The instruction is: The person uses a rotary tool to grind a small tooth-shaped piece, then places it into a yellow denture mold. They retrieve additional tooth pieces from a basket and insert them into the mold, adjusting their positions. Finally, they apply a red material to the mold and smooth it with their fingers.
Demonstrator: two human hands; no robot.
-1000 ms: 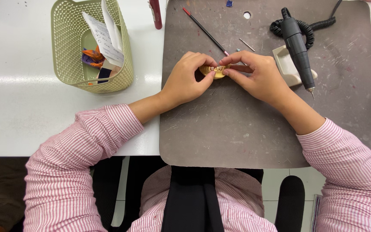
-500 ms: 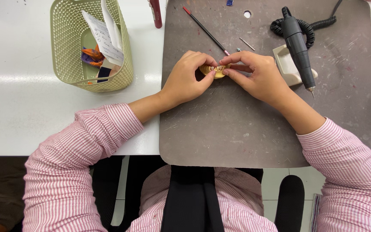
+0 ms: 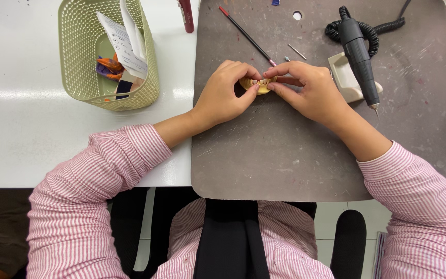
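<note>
Workpiece: small yellow wax arch with tooth row (image 3: pixel 258 83), at the mat's 12 o'clock.
Left hand (image 3: pixel 223 95): I am pinching its left end, steadying it.
Right hand (image 3: pixel 311 93): I am pinching its right end.
Surface: grey scuffed work mat (image 3: pixel 285 155), protecting the table.

A white worktop (image 3: pixel 37 119) carries a green perforated basket (image 3: pixel 78 67) at upper left and a grey-brown mat (image 3: pixel 295 150) at centre-right.
</note>
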